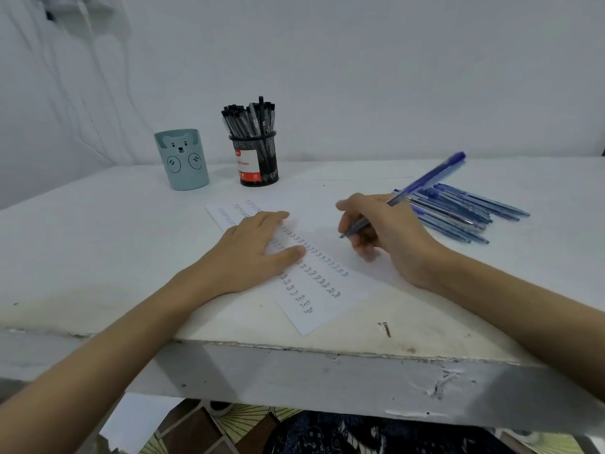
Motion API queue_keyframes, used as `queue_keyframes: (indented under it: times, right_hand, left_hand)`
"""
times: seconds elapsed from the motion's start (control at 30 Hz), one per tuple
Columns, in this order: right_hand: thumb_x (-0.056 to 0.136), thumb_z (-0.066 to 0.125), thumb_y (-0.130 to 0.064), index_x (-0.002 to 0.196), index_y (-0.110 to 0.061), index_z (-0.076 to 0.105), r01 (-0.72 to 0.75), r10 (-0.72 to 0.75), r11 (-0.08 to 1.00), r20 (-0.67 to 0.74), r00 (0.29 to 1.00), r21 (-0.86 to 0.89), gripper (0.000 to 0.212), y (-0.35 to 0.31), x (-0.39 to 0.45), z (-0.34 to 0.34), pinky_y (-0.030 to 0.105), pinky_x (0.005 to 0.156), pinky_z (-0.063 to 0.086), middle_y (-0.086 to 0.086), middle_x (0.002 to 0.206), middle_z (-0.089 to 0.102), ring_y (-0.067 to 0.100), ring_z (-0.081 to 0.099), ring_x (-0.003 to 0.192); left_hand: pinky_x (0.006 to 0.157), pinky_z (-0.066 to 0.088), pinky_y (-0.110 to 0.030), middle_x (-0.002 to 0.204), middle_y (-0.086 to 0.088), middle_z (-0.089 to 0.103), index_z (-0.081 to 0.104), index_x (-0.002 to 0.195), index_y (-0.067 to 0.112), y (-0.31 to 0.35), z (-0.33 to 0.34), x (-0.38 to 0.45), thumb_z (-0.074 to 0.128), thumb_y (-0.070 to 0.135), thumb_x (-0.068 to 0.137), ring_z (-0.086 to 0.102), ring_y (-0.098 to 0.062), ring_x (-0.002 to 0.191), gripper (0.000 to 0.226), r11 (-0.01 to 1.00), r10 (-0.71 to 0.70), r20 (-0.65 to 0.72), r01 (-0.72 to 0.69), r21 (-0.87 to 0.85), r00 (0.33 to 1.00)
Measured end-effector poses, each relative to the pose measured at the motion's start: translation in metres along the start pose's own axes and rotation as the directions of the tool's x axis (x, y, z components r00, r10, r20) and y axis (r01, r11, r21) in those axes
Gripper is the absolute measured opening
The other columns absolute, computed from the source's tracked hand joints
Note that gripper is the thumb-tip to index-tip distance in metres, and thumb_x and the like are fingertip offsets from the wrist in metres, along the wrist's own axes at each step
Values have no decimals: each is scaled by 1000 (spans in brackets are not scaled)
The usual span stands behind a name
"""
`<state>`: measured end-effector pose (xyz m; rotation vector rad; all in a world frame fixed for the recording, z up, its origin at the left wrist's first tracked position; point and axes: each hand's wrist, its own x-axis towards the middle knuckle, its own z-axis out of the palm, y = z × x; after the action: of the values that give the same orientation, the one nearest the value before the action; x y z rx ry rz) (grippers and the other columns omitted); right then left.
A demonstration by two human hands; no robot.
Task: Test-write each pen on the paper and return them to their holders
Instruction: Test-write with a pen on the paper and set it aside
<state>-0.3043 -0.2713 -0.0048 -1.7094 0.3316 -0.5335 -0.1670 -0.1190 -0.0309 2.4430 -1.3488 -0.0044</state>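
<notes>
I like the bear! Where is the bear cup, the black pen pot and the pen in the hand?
bear cup (pixel 182 159): head view, front wall.
black pen pot (pixel 255 158): head view, mesh side.
blue pen (pixel 425 178): head view, barrel.

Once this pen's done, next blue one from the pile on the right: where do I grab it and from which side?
Take a pen on top of the blue pen pile by mid-barrel, pinching across it from above. They lie flat and close together, slanting toward the near right, so the sides are crowded. The right hand, now gripping the blue pen, sits closest; the left hand presses the paper.

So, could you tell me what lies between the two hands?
Only the paper with its rows of writing lies between the left hand and right hand, in the head view.
</notes>
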Motion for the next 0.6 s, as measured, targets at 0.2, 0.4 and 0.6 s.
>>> queue_keyframes:
  times: [0.2, 0.4, 0.6]
  right_hand:
    - [90, 56, -16, 54, -1, 52, 7, -7, 995, -4, 1000, -96, 38, -1, -7, 9, 16, 34, 25, 7, 39, 45, 17, 34, 28]
    - [78, 54, 6, 43, -14, 25, 113, -131, 950, -43, 991, -290, 50, 4, -8, 10, 18, 37, 30, 3, 43, 26, 5, 43, 28]
    - [74, 51, 8, 40, -17, 22, 173, -185, 931, -6, 983, -321, 51, 3, -11, 10, 32, 48, 39, -3, 38, 16, 11, 34, 30]
  left_hand:
    - [115, 14, -32, 156, 2, 18, 21, 147, 17, 3, -1, 1, 22, 84, 76, 16, -14, 142, 98, 987, -91, 40, 85, 136, 995]
    - [117, 11, -33, 157, 1, 14, 17, 149, 16, 6, -3, -1, 20, 78, 67, 13, -13, 143, 103, 988, -104, 53, 97, 124, 993]
    - [113, 13, -31, 155, 2, 20, 24, 146, 15, 7, -3, -2, 24, 83, 74, 17, -14, 141, 99, 986, -99, 43, 93, 137, 994]
